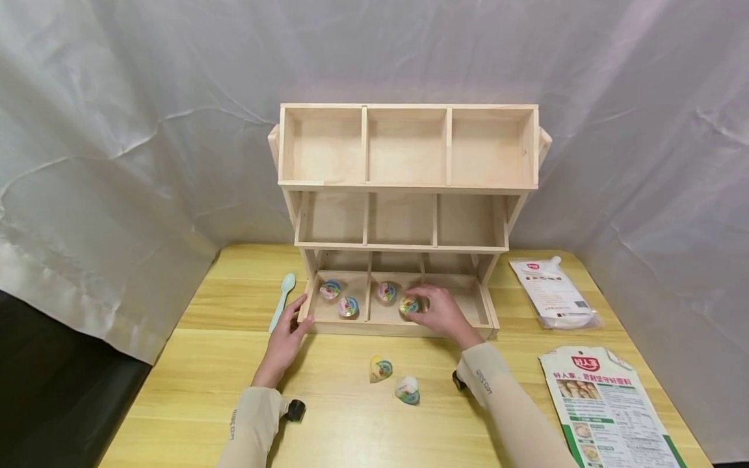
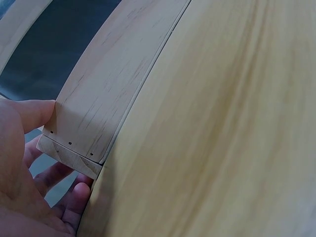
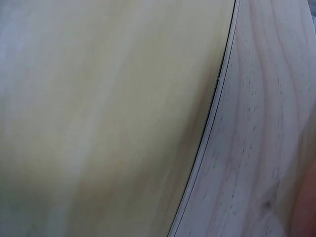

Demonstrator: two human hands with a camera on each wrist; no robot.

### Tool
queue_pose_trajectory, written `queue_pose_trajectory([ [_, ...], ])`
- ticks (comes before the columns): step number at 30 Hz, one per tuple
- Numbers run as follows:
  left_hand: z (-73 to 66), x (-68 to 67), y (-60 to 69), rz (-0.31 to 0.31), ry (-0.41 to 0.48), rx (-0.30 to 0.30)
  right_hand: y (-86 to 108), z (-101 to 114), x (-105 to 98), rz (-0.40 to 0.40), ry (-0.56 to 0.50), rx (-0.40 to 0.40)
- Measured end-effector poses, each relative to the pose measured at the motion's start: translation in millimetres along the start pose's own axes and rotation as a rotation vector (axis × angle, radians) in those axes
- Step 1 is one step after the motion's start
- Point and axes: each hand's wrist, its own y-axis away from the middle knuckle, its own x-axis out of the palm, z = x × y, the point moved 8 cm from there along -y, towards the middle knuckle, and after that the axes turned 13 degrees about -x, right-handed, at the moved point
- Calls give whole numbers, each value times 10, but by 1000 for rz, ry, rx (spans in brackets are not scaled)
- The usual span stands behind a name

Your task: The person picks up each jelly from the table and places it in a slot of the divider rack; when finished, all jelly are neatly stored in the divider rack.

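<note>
A three-tier wooden rack [image 1: 404, 328] stands on the table. At its bottom left corner, my left hand [image 1: 285, 341] holds the frame; in the left wrist view its thumb [image 2: 37, 114] lies on the top edge of the front board [image 2: 106, 84], with the other fingers curled beside the end. My right hand [image 1: 440, 312] pinches a jelly cup [image 1: 409, 305] in the bottom middle compartment. Another jelly cup [image 1: 386, 292] sits beside it. The bottom left compartment holds two more, one jelly cup [image 1: 330, 289] behind the other [image 1: 348, 307].
Two jelly cups lie on the table before the rack, one yellowish cup [image 1: 380, 368] and one whitish cup [image 1: 407, 390]. A pale blue spoon [image 1: 282, 302] lies left of the rack. To the right are a white packet [image 1: 551, 294] and a large printed bag [image 1: 608, 403].
</note>
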Motion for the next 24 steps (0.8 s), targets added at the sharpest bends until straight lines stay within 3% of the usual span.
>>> queue_pose_trajectory([
  [3, -154, -13, 113, 9, -11, -16, 3, -19, 14, -2, -2, 1],
  [6, -158, -14, 123, 2, -18, -10, 12, -44, 33, 0, -4, 9],
  [15, 151, 16, -115, -26, -13, 15, 1, -39, 40, 5, -11, 20],
  [24, 183, 15, -146, -30, -7, 32, -31, -28, 31, 28, -24, 5],
])
